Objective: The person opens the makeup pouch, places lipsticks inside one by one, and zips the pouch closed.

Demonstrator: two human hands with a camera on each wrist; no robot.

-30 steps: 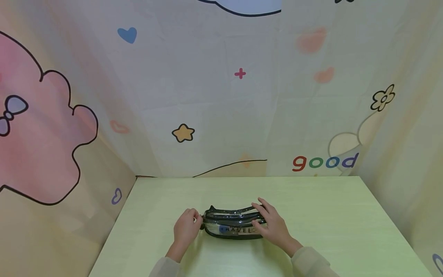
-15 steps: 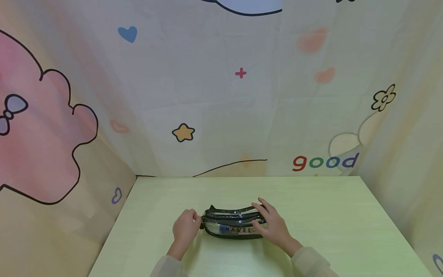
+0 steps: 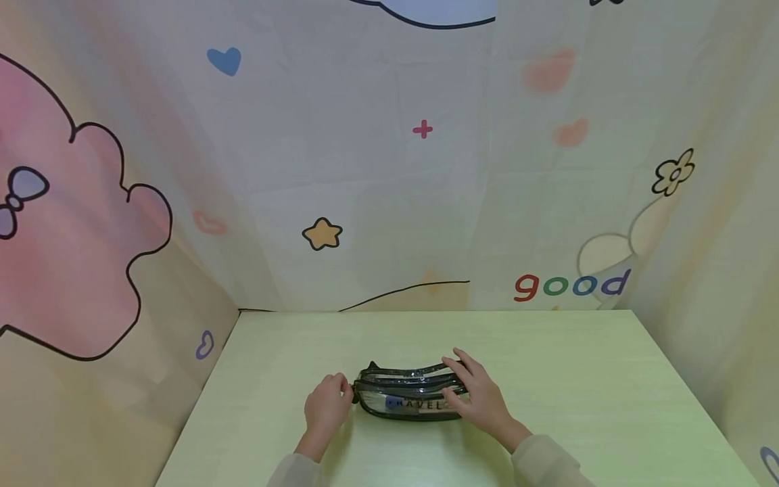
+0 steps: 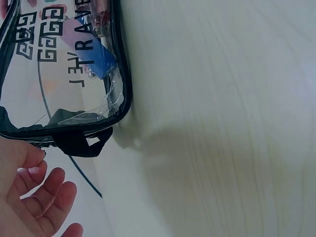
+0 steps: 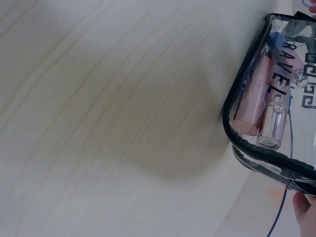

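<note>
A clear travel pouch (image 3: 406, 406) with black piping and "TRAVEL" lettering stands on the table, its zipped side up. Through its wall a pink tube (image 5: 255, 96), a clear bottle with a pale cap (image 5: 273, 121) and a blue item (image 4: 101, 60) show. At the pouch's left end my left hand (image 3: 325, 407) pinches something small and dark by the zip edge, probably the zip pull, mostly hidden by the fingers. A black fabric tab (image 4: 81, 144) sticks out beside those fingertips. My right hand (image 3: 481, 396) grips the right end, fingers over the top and thumb on the front.
The pale wooden table (image 3: 578, 379) spreads out around the pouch. A printed cloth backdrop (image 3: 389, 176) with hearts, a star and the word "good" rises behind the table and along both sides.
My left hand has dipped slightly toward the near side, staying at the pouch's left end. The right hand and the pouch hold almost still.
</note>
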